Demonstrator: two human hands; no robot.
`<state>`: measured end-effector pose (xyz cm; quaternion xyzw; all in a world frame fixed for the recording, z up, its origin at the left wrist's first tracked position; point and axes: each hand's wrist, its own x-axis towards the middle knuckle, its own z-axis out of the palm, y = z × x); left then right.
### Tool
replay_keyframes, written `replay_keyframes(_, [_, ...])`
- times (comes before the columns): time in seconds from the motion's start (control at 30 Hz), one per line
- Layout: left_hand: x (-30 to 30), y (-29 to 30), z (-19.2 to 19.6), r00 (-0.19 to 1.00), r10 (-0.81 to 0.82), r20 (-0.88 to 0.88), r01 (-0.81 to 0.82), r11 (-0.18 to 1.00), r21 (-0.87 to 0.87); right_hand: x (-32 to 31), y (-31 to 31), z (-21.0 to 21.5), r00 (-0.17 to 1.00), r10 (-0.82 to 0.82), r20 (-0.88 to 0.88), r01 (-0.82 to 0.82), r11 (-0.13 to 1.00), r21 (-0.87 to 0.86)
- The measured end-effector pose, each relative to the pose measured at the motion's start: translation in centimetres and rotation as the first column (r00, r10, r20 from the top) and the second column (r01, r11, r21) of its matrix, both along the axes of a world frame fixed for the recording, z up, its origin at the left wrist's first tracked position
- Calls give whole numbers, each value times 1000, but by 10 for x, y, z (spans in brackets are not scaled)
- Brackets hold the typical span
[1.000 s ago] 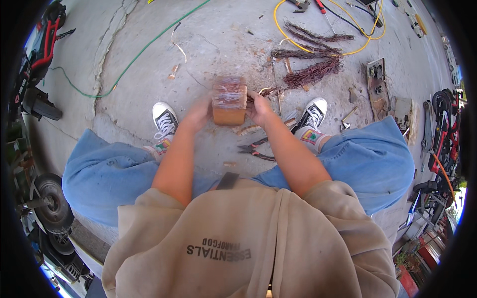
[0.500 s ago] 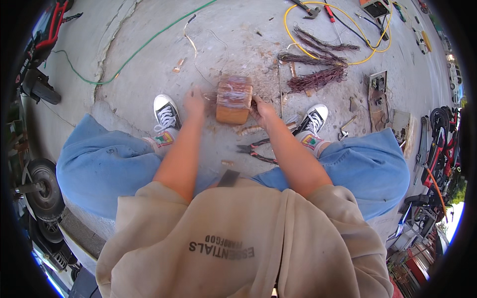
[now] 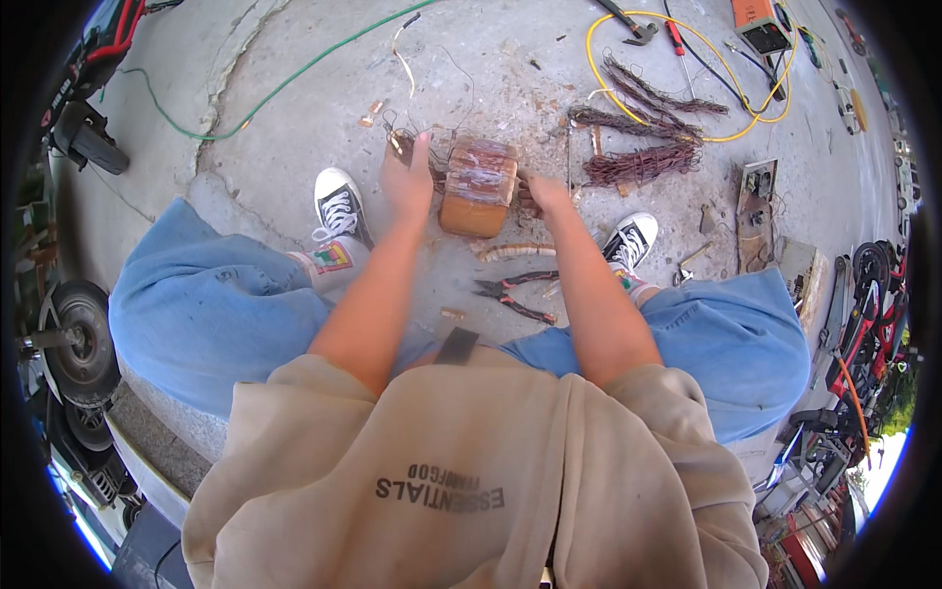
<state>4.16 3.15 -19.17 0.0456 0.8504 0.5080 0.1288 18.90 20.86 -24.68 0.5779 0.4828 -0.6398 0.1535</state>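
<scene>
Both hands on coil block (image 3: 478, 187) | left hand (image 3: 407, 179) open beside | right hand (image 3: 543, 193) grip unclear | pliers (image 3: 515, 294) near

orange-brown block (image 3: 478, 187), blue jeans (image 3: 226, 314), yellow cable (image 3: 706, 49), green hose (image 3: 285, 83).

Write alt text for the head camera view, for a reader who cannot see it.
A seated person's left hand and right hand flank an orange-brown block wound with copper wire on a concrete floor, between two black-and-white sneakers. Pliers lie nearer the body; bundles of stripped wire and a yellow cable lie beyond.
</scene>
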Motion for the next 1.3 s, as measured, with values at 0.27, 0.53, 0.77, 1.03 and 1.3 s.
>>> replay_keyframes(0.27, [-1,49,124,847,-465,-257,511,846,152,-47,-7,161,517,543,-662,-279,838,469])
replay_keyframes(0.53, [22,81,133,822,-566,-69,533,720,445,-33,-57,143,588,295,-753,3,930,367])
replay_keyframes(0.77, [49,94,144,732,-673,-104,618,593,516,-21,-70,129,673,383,-633,352,587,729])
replay_keyframes(1.03, [19,112,133,556,-750,-358,790,611,-50,-23,-24,137,679,261,-687,246,800,548])
replay_keyframes(1.3, [-1,90,127,713,-700,33,636,666,389,1,26,180,852,178,-492,115,854,508])
